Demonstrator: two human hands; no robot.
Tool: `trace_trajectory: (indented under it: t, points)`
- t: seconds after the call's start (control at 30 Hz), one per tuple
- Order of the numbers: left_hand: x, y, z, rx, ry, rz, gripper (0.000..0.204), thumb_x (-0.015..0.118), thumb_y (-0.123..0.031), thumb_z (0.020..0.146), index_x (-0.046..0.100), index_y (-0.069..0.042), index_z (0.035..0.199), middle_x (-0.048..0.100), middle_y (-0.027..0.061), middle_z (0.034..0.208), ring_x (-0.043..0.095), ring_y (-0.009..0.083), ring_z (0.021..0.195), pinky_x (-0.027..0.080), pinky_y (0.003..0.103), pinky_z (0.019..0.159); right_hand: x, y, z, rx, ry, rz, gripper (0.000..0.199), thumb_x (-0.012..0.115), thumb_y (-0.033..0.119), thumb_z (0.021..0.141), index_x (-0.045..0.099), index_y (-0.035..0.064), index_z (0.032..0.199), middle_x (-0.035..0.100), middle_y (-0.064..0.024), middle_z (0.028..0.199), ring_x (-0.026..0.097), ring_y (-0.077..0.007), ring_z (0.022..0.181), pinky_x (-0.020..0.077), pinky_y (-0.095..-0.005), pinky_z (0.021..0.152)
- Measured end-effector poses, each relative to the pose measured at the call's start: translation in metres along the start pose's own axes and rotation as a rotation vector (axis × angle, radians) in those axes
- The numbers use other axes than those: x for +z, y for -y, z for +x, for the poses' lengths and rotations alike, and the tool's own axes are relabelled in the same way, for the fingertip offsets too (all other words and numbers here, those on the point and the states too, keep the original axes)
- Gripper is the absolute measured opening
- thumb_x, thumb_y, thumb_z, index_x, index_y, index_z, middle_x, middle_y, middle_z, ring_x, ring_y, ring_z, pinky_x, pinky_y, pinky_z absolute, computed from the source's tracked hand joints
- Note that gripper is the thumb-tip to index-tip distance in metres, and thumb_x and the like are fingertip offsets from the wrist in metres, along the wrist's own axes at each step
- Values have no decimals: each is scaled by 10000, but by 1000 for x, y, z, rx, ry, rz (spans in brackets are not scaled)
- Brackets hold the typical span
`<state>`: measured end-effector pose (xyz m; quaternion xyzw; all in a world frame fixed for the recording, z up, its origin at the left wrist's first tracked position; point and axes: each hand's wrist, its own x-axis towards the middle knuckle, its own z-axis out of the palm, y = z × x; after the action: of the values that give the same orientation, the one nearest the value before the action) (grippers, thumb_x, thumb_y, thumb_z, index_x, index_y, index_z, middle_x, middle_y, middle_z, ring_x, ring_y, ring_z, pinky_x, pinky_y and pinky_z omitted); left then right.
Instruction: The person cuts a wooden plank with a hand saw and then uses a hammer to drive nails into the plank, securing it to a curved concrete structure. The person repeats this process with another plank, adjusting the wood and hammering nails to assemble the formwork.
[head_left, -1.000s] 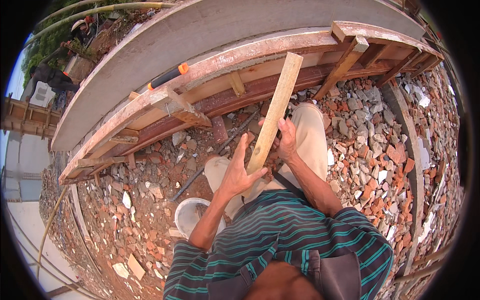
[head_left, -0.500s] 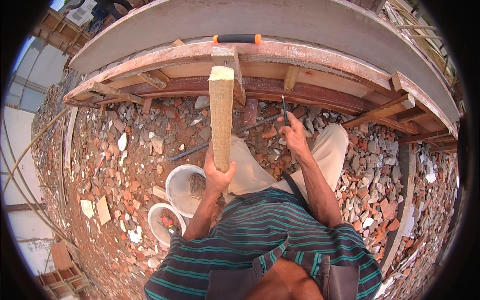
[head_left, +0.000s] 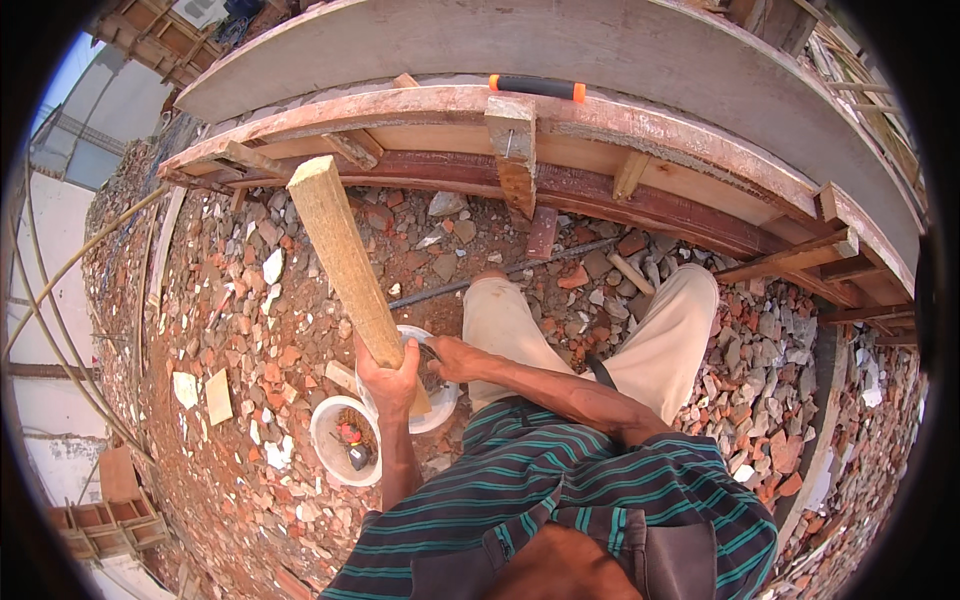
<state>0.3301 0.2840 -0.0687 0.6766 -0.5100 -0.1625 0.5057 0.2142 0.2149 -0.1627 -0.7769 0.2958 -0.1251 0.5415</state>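
Observation:
My left hand (head_left: 388, 380) is closed around the lower end of a rough, squared timber piece (head_left: 345, 260). The timber leans up and to the left, well off the ground. My right hand (head_left: 455, 358) has its fingers curled beside the timber's lower end, over the rim of a white bucket (head_left: 440, 412). A small dark bit shows at its fingertips, too little to name. Partly hidden by my hands is the inside of that bucket. A second white bucket (head_left: 318, 440), just nearer, holds brownish small pieces and a red and black item.
Ahead stands a long wooden formwork (head_left: 420, 105) with braces and an upright block (head_left: 515, 150) with a nail in it. A black bar with orange ends (head_left: 537, 88) lies on top. Broken brick rubble (head_left: 290, 340) covers the ground; a dark rod (head_left: 500, 272) lies before my legs.
The timber has tilted and swung left with my left hand. My right hand, which held a pencil upright, has crossed left to the bucket. The view has shifted slightly.

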Motion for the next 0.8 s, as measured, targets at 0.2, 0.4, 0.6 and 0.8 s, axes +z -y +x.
trace_trajectory:
  t: [0.2, 0.4, 0.6, 0.8]
  points:
    - [24, -10, 12, -38, 67, -133, 534, 733, -34, 796, 486, 25, 1267, 615, 99, 972, 622, 190, 836, 512, 322, 767, -210, 84, -54, -516, -1015, -499, 495, 591, -65, 760, 521, -71, 1251, 527, -233, 1251, 540, -403, 1141, 447, -478, 960]
    - [72, -48, 36, -29, 205, -374, 481, 720, -65, 836, 492, 23, 1250, 597, 78, 998, 596, 163, 851, 500, 303, 769, -380, 85, -31, 41, -573, -784, 447, 581, 19, 780, 575, -14, 1226, 645, -257, 1091, 628, -410, 1009, 501, -490, 863]
    - [131, -85, 52, 20, 303, -622, 542, 743, -293, 893, 489, 16, 1259, 570, 68, 1013, 565, 139, 871, 481, 289, 778, -407, 78, -23, 148, -663, -925, 259, 595, 177, 812, 652, 9, 1000, 690, -245, 931, 665, -435, 863, 523, -511, 743]
    - [183, -106, 54, -45, 342, -928, 557, 577, -364, 1001, 398, 24, 1358, 519, 108, 1131, 525, 166, 996, 450, 313, 852, -386, 94, -123, -38, -1317, -457, 308, 641, 272, 890, 605, -32, 920, 642, -213, 754, 637, -344, 682, 483, -444, 638]
